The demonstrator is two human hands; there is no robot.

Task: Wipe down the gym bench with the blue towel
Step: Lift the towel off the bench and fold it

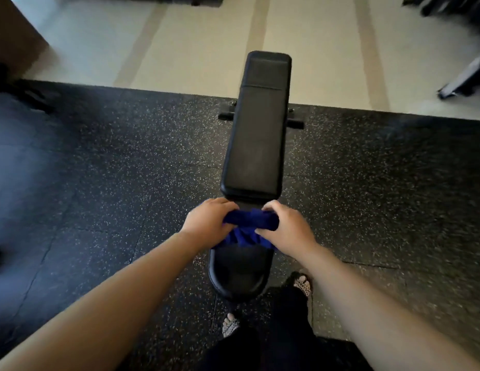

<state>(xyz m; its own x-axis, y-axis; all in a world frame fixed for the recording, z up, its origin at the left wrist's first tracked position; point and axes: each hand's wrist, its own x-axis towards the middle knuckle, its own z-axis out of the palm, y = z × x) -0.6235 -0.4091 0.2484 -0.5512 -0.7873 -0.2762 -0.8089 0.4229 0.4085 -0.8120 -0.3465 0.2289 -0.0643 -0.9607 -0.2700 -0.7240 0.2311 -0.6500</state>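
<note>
A black padded gym bench point(256, 135) runs away from me down the middle of the view, its long back pad beyond a shorter seat pad point(239, 271) close to me. The blue towel point(247, 223) is bunched over the far end of the seat pad, near the gap between the two pads. My left hand point(206, 222) grips the towel's left end. My right hand point(285, 228) grips its right end. Both hands press the towel down onto the seat.
The bench stands on black speckled rubber flooring point(99, 183); pale flooring point(193, 44) begins beyond it. The bench's foot bar point(295, 124) sticks out on both sides. Dark equipment point(464, 79) sits at the far right and far left. My sandalled feet point(303, 283) are beside the seat's near end.
</note>
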